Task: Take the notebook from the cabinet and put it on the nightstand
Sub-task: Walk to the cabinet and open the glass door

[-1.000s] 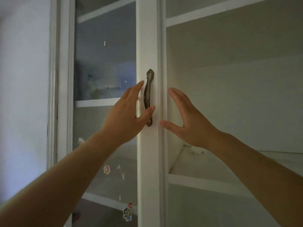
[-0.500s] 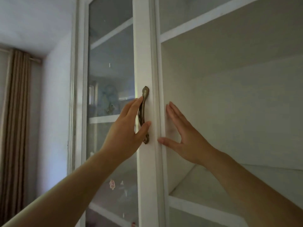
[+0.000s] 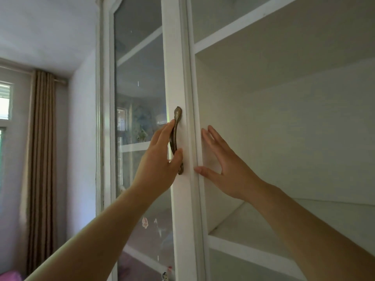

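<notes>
While no notebook is showing on the white cabinet (image 3: 284, 122) shelves in view, we are curling our left hand (image 3: 157, 161) around the bronze handle (image 3: 176, 138) and spreading our right hand (image 3: 227, 165), fingers apart, against the glass door's (image 3: 140, 98) edge.

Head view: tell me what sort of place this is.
Probably a room in a home, perhaps a bedroom. A white cabinet with a glass door and brass handle, a brown curtain beside a window, and cartoon stickers on the glass suggest it.
</notes>
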Tool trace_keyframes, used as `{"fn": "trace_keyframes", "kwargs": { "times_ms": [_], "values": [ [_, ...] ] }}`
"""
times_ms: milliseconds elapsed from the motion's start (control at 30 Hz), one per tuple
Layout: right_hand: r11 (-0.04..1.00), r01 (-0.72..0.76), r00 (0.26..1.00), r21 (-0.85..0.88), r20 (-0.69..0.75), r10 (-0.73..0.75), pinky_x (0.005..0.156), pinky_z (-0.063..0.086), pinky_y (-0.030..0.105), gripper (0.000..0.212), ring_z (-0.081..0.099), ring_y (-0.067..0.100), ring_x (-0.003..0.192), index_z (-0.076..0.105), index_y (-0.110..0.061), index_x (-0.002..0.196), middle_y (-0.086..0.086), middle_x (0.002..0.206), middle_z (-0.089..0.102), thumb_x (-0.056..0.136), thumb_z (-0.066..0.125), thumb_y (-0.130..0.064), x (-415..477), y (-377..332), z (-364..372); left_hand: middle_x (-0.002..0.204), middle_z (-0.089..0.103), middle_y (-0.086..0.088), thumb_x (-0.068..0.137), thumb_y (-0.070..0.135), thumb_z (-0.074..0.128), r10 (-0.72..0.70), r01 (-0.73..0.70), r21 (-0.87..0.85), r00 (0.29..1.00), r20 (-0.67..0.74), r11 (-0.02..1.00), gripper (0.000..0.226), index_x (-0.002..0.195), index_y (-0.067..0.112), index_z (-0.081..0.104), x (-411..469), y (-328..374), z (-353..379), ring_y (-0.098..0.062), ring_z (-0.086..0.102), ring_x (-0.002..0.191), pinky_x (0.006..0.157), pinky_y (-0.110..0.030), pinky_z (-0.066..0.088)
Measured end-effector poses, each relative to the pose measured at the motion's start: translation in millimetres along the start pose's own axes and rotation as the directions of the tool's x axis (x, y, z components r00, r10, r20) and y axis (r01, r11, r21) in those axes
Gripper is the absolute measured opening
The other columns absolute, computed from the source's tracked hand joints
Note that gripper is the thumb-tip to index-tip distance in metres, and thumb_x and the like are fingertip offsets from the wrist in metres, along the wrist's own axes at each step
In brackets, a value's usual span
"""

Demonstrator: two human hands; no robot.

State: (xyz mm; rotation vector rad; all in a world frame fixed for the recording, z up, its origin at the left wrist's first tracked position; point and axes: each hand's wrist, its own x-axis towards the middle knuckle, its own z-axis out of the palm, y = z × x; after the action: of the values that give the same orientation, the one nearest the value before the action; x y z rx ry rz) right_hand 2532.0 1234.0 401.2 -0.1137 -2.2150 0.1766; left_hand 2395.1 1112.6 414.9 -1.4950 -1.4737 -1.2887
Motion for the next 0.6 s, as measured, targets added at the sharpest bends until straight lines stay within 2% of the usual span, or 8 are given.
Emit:
{"fn": "trace_keyframes", "kwargs": {
  "times_ms": [67, 100, 200, 267, 333, 500, 567, 600],
  "values": [
    [1.000, 0.007, 1.000, 0.001, 0.000, -0.007, 0.110, 0.012, 0.026, 0.080, -0.004, -0.003, 0.139, -0.008, -0.045, 0.142, -0.026, 0.151, -0.019, 0.087, 0.050, -0.049, -2, 0, 0, 0.141, 0.036, 0.007, 0.090, 0.018, 0.053, -0.010, 0.010, 0.021, 1.000, 0.010, 1.000, 0.060, 0.142, 0.026, 0.024, -1, 2, 0, 0.009, 0.035, 0.105, 0.082, -0.007, 0.038],
    [1.000, 0.008, 1.000, 0.004, 0.004, -0.008, 0.110, 0.012, 0.025, 0.080, -0.004, -0.004, 0.139, -0.008, -0.046, 0.142, -0.027, 0.150, -0.019, 0.087, 0.050, -0.049, -3, 1, 1, 0.141, 0.036, 0.006, 0.090, 0.018, 0.052, -0.016, 0.016, 0.024, 1.000, 0.013, 1.000, 0.060, 0.142, 0.025, 0.024, -1, 3, 1, 0.007, 0.036, 0.106, 0.081, -0.007, 0.038],
    [1.000, 0.021, 1.000, 0.006, 0.018, -0.021, 0.109, 0.011, 0.024, 0.078, -0.006, -0.005, 0.138, -0.008, -0.048, 0.141, -0.028, 0.149, -0.020, 0.088, 0.049, -0.049, -7, 1, 2, 0.144, 0.033, 0.007, 0.090, 0.017, 0.052, -0.031, 0.031, 0.021, 1.000, 0.003, 0.999, 0.062, 0.143, 0.026, 0.022, -3, 6, 2, 0.001, 0.039, 0.108, 0.088, -0.024, 0.050],
    [1.000, 0.017, 1.000, 0.001, 0.025, -0.017, 0.109, 0.011, 0.023, 0.076, -0.006, -0.006, 0.138, -0.007, -0.048, 0.141, -0.029, 0.149, -0.020, 0.088, 0.048, -0.048, -8, 2, 1, 0.144, 0.031, 0.009, 0.090, 0.018, 0.051, -0.034, 0.034, 0.013, 0.999, 0.000, 0.999, 0.063, 0.144, 0.029, 0.020, -3, 7, 2, -0.004, 0.045, 0.109, 0.086, -0.031, 0.054],
    [1.000, 0.018, 0.999, -0.001, 0.029, -0.018, 0.109, 0.011, 0.022, 0.075, -0.005, -0.008, 0.137, -0.006, -0.049, 0.141, -0.030, 0.149, -0.019, 0.089, 0.048, -0.048, -10, 2, 0, 0.143, 0.031, 0.010, 0.090, 0.019, 0.051, -0.027, 0.027, 0.001, 1.000, 0.004, 1.000, 0.064, 0.144, 0.030, 0.019, -4, 6, 2, -0.010, 0.052, 0.108, 0.083, -0.033, 0.055],
    [1.000, -0.005, 1.000, 0.029, 0.022, 0.005, 0.110, 0.012, 0.023, 0.075, -0.005, -0.012, 0.136, -0.004, -0.053, 0.139, -0.034, 0.148, -0.016, 0.087, 0.049, -0.050, -14, -2, 2, 0.142, 0.031, 0.014, 0.090, 0.019, 0.050, -0.012, 0.013, -0.052, 1.000, 0.015, 0.999, 0.063, 0.143, 0.032, 0.019, -5, 5, -3, -0.015, 0.054, 0.110, 0.084, -0.035, 0.055],
    [0.999, 0.008, 1.000, 0.043, -0.001, -0.008, 0.109, 0.012, 0.021, 0.075, -0.004, -0.014, 0.135, -0.004, -0.053, 0.139, -0.034, 0.149, -0.013, 0.086, 0.049, -0.053, -15, -9, 2, 0.138, 0.031, 0.017, 0.090, 0.019, 0.050, -0.013, 0.014, -0.073, 1.000, 0.009, 0.997, 0.064, 0.143, 0.034, 0.018, -6, 4, -5, -0.016, 0.057, 0.105, 0.081, -0.033, 0.056],
    [0.999, 0.026, 1.000, 0.037, -0.017, -0.025, 0.107, 0.012, 0.019, 0.075, -0.004, -0.015, 0.135, -0.003, -0.052, 0.140, -0.034, 0.149, -0.011, 0.085, 0.048, -0.055, -15, -14, 2, 0.137, 0.032, 0.017, 0.090, 0.018, 0.050, -0.008, 0.009, -0.078, 1.000, 0.006, 0.997, 0.064, 0.143, 0.034, 0.019, -6, 4, -6, -0.012, 0.056, 0.105, 0.080, -0.028, 0.055]
  ]
}}
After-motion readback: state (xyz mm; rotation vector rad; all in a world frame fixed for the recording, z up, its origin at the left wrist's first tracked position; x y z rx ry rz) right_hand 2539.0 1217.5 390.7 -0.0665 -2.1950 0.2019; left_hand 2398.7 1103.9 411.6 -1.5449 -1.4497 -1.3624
